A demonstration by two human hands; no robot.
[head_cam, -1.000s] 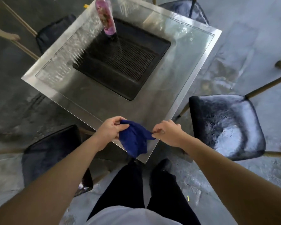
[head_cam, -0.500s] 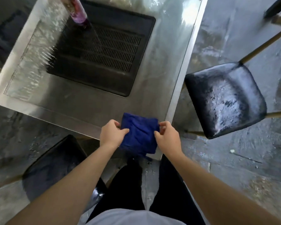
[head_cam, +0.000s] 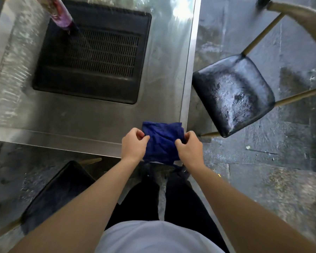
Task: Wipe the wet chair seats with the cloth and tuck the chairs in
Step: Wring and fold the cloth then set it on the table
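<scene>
At the centre of the frame the blue cloth (head_cam: 161, 142) is bunched over the near corner of the metal table (head_cam: 102, 123). The left hand (head_cam: 133, 146) pinches its left edge and the right hand (head_cam: 189, 150) grips its right edge. A wet black chair seat (head_cam: 233, 94) sits at the right, pulled out from the table; another chair (head_cam: 57, 190) is at lower left.

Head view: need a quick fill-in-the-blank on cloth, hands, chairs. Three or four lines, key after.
1. Both hands hold a cloth coloured ____.
2. The left hand and right hand hold it over the table's near ____ corner.
3. The wet chair seat stands to the table's ____.
4. The grill is set into the ____.

Missing words: blue; right; right; table
</scene>
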